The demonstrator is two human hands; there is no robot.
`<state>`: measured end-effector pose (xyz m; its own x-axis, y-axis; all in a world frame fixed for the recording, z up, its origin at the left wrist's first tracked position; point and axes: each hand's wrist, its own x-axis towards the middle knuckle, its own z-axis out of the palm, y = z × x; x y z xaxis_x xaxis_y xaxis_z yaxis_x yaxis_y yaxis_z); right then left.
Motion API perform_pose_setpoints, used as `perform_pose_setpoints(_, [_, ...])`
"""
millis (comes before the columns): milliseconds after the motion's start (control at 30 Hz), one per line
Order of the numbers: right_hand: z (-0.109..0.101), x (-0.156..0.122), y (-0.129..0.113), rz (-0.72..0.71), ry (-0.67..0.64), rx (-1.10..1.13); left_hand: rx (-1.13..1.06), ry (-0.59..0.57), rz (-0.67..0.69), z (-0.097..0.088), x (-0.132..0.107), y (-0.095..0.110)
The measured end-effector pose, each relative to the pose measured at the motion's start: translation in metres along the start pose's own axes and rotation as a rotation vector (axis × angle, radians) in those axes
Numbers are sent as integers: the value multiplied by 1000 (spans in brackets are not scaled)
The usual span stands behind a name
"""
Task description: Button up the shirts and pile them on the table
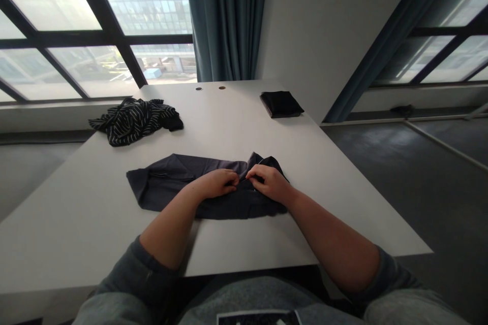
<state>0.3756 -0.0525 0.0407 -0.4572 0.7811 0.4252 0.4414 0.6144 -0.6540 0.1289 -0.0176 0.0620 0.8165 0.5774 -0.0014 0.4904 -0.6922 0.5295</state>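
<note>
A dark grey garment lies spread lengthwise across the near part of the white table; whether it is trousers or a shirt I cannot tell. My left hand rests over its middle, fingers curled and pinching the cloth. Just to the right, my right hand pinches a fold of the same cloth between thumb and fingers. The two hands almost meet. Behind the right hand the fabric bunches up, and part of it is hidden by that hand.
A crumpled black and white striped garment sits at the table's left side. Towards the back right lies a neatly folded black cloth. Two round cable holes are near the far edge. Windows and a blue curtain stand beyond.
</note>
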Motion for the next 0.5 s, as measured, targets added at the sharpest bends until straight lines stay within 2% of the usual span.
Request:
perform_pose_setpoints(100, [-1,0,1,-61,-27,-14,-34,6,-1,-9,-5,5])
perform_pose_setpoints(233, [-1,0,3,-61,-29,-20,-95,28,-76,-15,-8,10])
perform_pose_setpoints(400, [1,1,0,-95,-56,-9,-325,-117,-115,-20,-14,5])
perform_pose_setpoints(500, [1,1,-4,-92,-33,8,-403,-113,-138,-18,-15,0])
